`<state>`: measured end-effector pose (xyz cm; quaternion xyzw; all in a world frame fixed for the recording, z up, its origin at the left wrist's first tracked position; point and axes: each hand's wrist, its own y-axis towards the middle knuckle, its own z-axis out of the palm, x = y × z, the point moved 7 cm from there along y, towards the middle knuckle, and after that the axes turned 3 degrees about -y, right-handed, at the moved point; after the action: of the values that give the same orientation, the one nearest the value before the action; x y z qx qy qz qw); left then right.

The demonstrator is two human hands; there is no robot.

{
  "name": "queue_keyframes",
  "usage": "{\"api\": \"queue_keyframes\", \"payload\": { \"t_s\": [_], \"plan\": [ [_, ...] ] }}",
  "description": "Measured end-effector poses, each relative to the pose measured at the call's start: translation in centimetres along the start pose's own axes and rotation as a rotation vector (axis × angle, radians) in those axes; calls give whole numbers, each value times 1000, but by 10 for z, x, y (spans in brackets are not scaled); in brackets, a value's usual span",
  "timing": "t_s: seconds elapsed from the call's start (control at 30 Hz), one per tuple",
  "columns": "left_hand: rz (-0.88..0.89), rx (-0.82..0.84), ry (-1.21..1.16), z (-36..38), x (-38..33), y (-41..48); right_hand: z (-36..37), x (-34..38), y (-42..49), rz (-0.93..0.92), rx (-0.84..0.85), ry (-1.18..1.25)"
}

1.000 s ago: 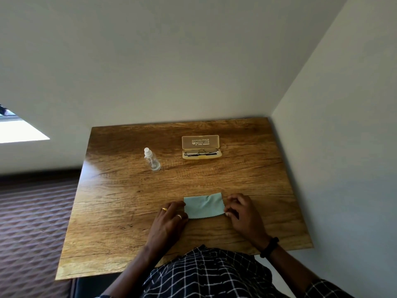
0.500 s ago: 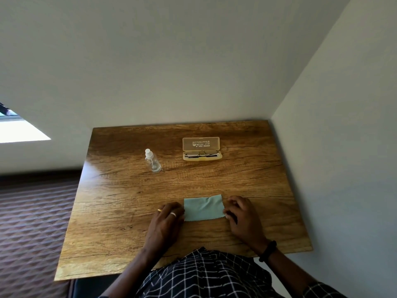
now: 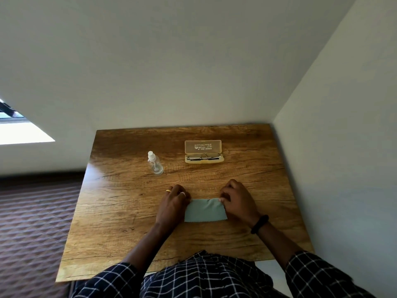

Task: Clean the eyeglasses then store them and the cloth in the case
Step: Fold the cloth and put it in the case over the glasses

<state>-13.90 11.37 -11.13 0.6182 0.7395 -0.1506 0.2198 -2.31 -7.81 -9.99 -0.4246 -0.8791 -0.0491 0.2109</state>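
Observation:
A pale green cleaning cloth (image 3: 205, 210) lies flat on the wooden table (image 3: 120, 211) near me. My left hand (image 3: 174, 203) pinches its far left corner and my right hand (image 3: 237, 201) pinches its far right corner. Further back stands the open beige eyeglass case (image 3: 203, 146), lid raised, with the dark-framed eyeglasses (image 3: 203, 157) lying folded in its lower half. A small clear spray bottle (image 3: 154, 163) with a white cap stands to the left of the case.
The table sits in a corner, with a white wall behind it and another along its right edge. A patterned carpet (image 3: 32, 222) covers the floor to the left. My checked shirt fills the bottom of the view.
Both hands have slid from the cloth's side edges up to its far corners and now pinch them. The view has tilted a little; case and bottle have not moved.

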Motion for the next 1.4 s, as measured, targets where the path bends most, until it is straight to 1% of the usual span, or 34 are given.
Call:
{"api": "queue_keyframes", "payload": {
  "t_s": [0.1, 0.23, 0.37, 0.47, 0.57, 0.63, 0.73, 0.8, 0.87, 0.97, 1.1, 1.2, 1.3, 1.4],
  "plan": [
    [-14, 18, 28, 0, 1, 1, 2, -6, 1, 31, -3, 33],
    [-83, 64, 79, 1, 3, 4, 4, -14, 3, 82, -24, 57],
    [-118, 71, 16, 0, 7, 9, 5, -15, 8, 134, -27, 46],
    [-155, 39, -41, -2, 11, 13, 3, -17, 7, 180, -99, 32],
    [-117, -49, -63, -10, 9, 9, 0, -15, 3, 137, -188, 39],
    [-54, -47, -3, -10, 5, 2, 1, -10, -2, 65, -210, 14],
    [-68, 61, 103, -2, 4, -12, 11, -3, -15, -31, -153, -72],
    [-103, 186, 148, 9, 10, -20, 20, -1, -25, -50, -85, -168],
    [-122, 240, 156, 13, 17, -24, 27, -1, -33, -44, -26, -261],
    [-115, 226, 122, 10, 21, -23, 30, -2, -40, -32, 3, -320],
    [-132, 217, 111, 11, 23, -25, 28, -6, -40, -20, 13, -290],
    [-131, 117, 77, 4, 22, -26, 24, -8, -36, -25, 20, -260],
    [-152, -24, 18, -6, 23, -24, 13, -8, -31, -6, -54, -107],
    [-191, -65, -10, -12, 23, -20, 1, -12, -22, 61, -189, 20]
  ]
}}
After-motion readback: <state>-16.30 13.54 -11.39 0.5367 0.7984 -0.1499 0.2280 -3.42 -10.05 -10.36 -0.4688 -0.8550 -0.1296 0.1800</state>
